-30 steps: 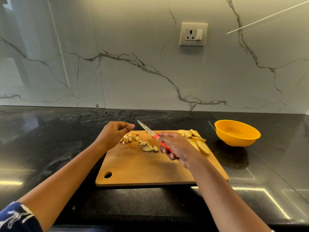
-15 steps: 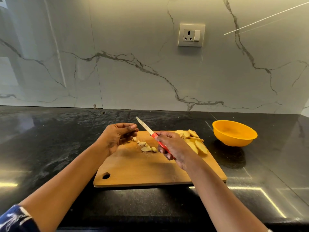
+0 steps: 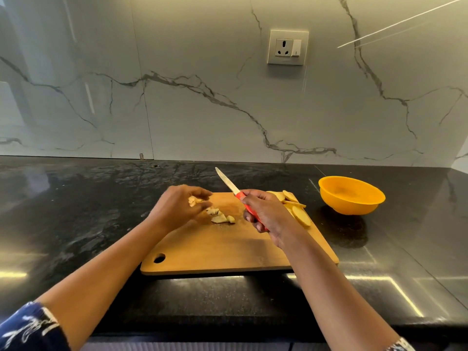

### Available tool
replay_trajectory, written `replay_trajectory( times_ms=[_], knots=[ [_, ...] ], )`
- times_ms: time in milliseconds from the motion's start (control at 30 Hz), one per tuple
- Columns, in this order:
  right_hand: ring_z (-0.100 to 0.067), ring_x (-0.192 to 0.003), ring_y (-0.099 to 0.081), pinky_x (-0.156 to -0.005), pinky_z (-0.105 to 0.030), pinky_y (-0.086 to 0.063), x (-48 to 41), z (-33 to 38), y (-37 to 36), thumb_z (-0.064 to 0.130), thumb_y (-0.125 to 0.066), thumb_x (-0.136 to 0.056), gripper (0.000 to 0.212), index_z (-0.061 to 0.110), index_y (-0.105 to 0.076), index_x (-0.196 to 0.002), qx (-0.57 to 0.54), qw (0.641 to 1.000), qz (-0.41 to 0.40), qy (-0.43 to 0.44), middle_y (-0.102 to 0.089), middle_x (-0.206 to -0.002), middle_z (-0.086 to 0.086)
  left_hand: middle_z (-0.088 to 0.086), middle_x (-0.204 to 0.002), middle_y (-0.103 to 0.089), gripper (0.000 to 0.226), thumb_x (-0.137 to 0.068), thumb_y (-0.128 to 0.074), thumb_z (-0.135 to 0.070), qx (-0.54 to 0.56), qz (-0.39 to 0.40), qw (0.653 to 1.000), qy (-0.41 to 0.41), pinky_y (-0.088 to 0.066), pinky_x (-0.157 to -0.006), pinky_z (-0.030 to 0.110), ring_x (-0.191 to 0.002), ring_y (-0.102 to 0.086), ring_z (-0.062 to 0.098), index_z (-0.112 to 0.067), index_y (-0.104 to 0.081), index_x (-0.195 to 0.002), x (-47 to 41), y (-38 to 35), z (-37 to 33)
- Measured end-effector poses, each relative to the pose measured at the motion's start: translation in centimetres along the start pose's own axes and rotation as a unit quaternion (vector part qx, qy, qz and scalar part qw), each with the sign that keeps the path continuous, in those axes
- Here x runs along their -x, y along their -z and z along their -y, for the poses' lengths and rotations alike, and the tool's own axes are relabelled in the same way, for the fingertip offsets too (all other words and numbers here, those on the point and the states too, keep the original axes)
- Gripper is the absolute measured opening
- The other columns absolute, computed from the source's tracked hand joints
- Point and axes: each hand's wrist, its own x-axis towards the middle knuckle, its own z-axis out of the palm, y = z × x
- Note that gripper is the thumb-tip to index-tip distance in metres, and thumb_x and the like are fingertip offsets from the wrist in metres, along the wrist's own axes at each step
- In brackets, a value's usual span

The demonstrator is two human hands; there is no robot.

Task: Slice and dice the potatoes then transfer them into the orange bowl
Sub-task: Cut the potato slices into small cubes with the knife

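A wooden cutting board lies on the black counter. My left hand cups several diced potato pieces at the board's far left, fingers curled round them. A few more diced pieces lie just right of that hand. My right hand grips a red-handled knife, blade raised and pointing up-left, off the board. Potato slices are piled at the board's far right corner, partly hidden by my right hand. The orange bowl stands to the right of the board and looks empty.
The black stone counter runs to a marble backsplash with a wall socket. The counter's front edge lies just below the board. The board has a hanging hole at its near left corner.
My left hand has closed round the diced pieces at the board's far left and lifted some. The knife hand stayed nearly where it was.
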Motion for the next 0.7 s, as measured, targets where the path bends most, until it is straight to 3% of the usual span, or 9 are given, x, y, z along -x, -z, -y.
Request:
replay_trajectory(
  times_ms=[133,267,367,500,567,633,700],
  knots=[
    [-0.005,-0.044,-0.041,-0.043,-0.016,-0.034,0.0,0.0,0.1,0.029,-0.053,-0.097,0.019,0.022,-0.060,-0.114,-0.001,1.000,-0.005,-0.001,-0.055,-0.059,-0.001,-0.009,-0.124,-0.062,0.030,-0.089,-0.060,-0.036,-0.060,0.133,0.977,-0.154,-0.035,-0.100,0.024,-0.115,-0.053,0.008,-0.026,-0.066,-0.117,-0.3,-1.9,-2.2],
    [-0.006,-0.045,-0.042,-0.043,-0.015,-0.035,-0.1,-0.1,0.1,0.030,-0.053,-0.097,0.020,0.022,-0.060,-0.114,0.004,1.000,-0.010,-0.002,-0.056,-0.060,-0.001,-0.006,-0.111,-0.069,0.022,-0.090,-0.060,-0.035,-0.118,0.082,0.971,-0.192,-0.030,-0.112,0.041,-0.106,-0.061,0.012,-0.024,-0.071,-0.105,-1.1,-2.2,-1.3],
    [-0.005,-0.044,-0.042,-0.043,-0.015,-0.036,-0.1,-0.1,-0.1,0.031,-0.053,-0.097,0.015,0.024,-0.059,-0.109,0.012,1.000,-0.005,-0.003,-0.056,-0.060,0.000,-0.007,-0.108,-0.069,0.020,-0.089,-0.060,-0.037,-0.160,0.041,0.974,-0.156,-0.019,-0.114,0.041,-0.107,-0.061,0.012,-0.026,-0.070,-0.103,-1.3,-1.8,0.1],
    [-0.005,-0.044,-0.043,-0.043,-0.014,-0.036,-0.2,-0.1,-0.1,0.032,-0.053,-0.097,0.021,0.022,-0.060,-0.114,0.015,1.000,-0.007,-0.005,-0.056,-0.062,-0.001,-0.004,-0.110,-0.069,0.019,-0.089,-0.060,-0.035,-0.159,-0.002,0.986,-0.039,-0.015,-0.115,0.041,-0.104,-0.061,0.013,-0.027,-0.068,-0.105,-1.4,-0.9,1.9],
    [-0.005,-0.044,-0.043,-0.043,-0.014,-0.036,-0.1,-0.1,-0.1,0.032,-0.053,-0.097,0.024,0.021,-0.059,-0.117,0.015,1.000,-0.012,-0.006,-0.057,-0.063,-0.002,-0.003,-0.107,-0.070,0.020,-0.088,-0.061,-0.034,-0.093,0.000,0.995,0.039,-0.029,-0.112,0.042,-0.085,-0.063,0.011,-0.028,-0.069,-0.106,-1.4,-0.5,2.5],
    [-0.005,-0.045,-0.043,-0.044,-0.014,-0.037,-0.1,-0.1,0.0,0.032,-0.053,-0.097,0.024,0.021,-0.059,-0.117,0.014,1.000,-0.013,-0.006,-0.057,-0.063,-0.002,-0.002,-0.108,-0.069,0.021,-0.088,-0.063,-0.031,0.011,0.004,0.995,0.099,-0.048,-0.093,0.038,-0.069,-0.061,0.009,-0.028,-0.069,-0.108,-1.3,-0.2,2.7],
    [-0.006,-0.046,-0.043,-0.044,-0.014,-0.037,-0.1,-0.1,0.0,0.032,-0.053,-0.097,0.023,0.021,-0.059,-0.116,0.013,1.000,-0.013,-0.005,-0.057,-0.063,-0.002,-0.002,-0.115,-0.067,0.024,-0.088,-0.063,-0.028,0.045,-0.014,0.994,0.101,-0.051,-0.086,0.033,-0.076,-0.064,0.015,-0.029,-0.067,-0.111,-1.3,0.0,2.6]
  ],
)
